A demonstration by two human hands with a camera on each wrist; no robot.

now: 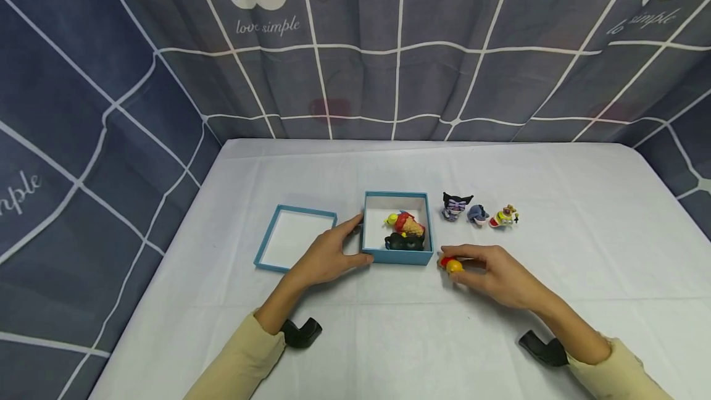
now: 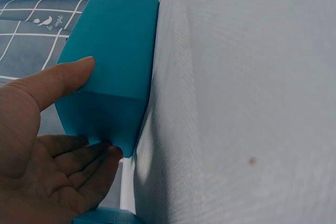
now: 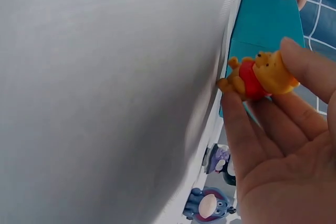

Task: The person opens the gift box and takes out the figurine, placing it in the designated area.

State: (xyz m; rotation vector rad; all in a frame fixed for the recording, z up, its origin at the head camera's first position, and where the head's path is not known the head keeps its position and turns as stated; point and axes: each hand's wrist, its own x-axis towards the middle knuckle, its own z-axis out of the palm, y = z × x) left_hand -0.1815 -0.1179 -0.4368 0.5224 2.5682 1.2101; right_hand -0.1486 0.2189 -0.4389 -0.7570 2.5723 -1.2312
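Note:
My left hand [image 1: 330,255] holds an open blue box [image 1: 402,257] at its front left corner, thumb on the front wall and fingers along the left side. Inside the box lie a red, yellow and tan figurine [image 1: 408,225] and a black item [image 1: 404,242]. Just right of the box, my right hand [image 1: 489,267] pinches a Winnie-the-Pooh figurine [image 1: 454,265]. In the right wrist view the Pooh figurine [image 3: 254,80] lies on its side, yellow with a red shirt, thumb at its head and fingertips near its feet.
Left of the box lies the blue-rimmed lid [image 1: 294,239], white inside up, partly behind my left hand. Behind my right hand, a black-and-purple figurine [image 1: 454,207], a blue donkey figurine [image 1: 478,215] and a yellow-and-red figurine [image 1: 503,216] form a row on the white tablecloth [image 1: 400,338].

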